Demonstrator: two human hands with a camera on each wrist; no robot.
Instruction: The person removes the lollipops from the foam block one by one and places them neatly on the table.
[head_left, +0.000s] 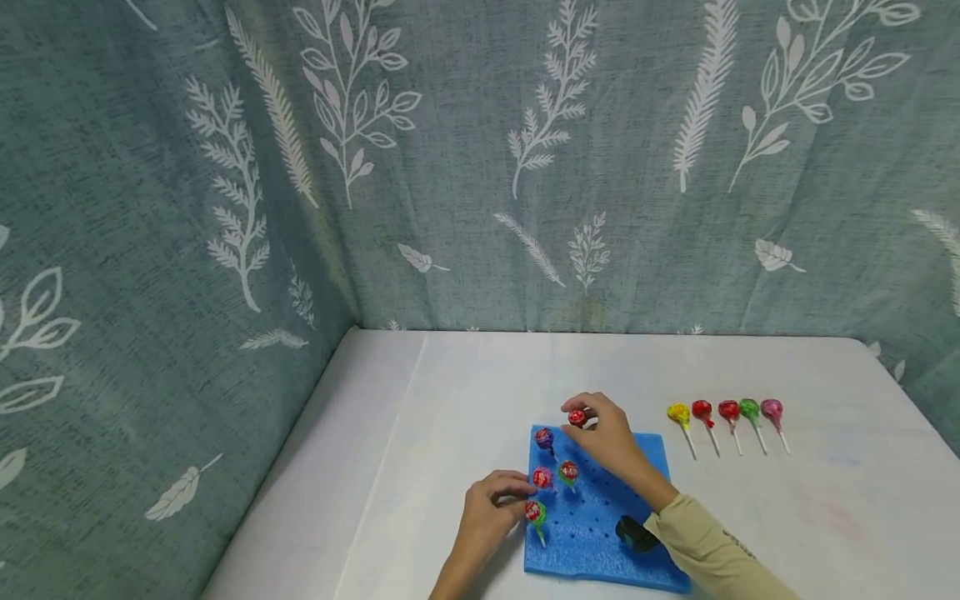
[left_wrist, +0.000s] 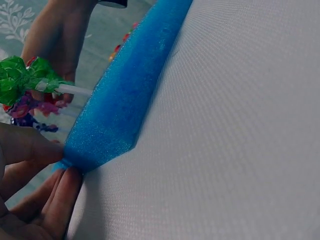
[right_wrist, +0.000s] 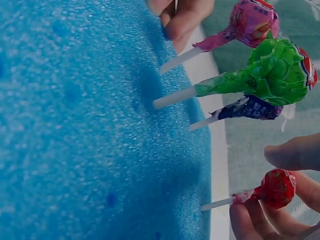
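Observation:
A blue foam board (head_left: 592, 542) with rows of small holes lies on the table. My left hand (head_left: 489, 508) pinches its left edge between thumb and fingers, seen close in the left wrist view at the foam's side (left_wrist: 120, 110). At the far edge, my right hand (head_left: 611, 437) has its fingers curled round a red lollipop (right_wrist: 278, 188), whose white stick meets the foam. Other lollipops stand in the board's left part: a purple-blue one (head_left: 544, 437), a pink one (head_left: 542, 477), a red-and-green one (head_left: 568, 472) and a green one (head_left: 536, 512).
To the right of the board, a row of lollipops lies on the white table (head_left: 847, 492): yellow (head_left: 678, 414), two red (head_left: 702, 409), green (head_left: 749, 408) and pink (head_left: 772, 409). A dark wrist camera (head_left: 636, 534) sits by the right sleeve. Leaf-patterned curtains (head_left: 465, 167) hang behind and at left.

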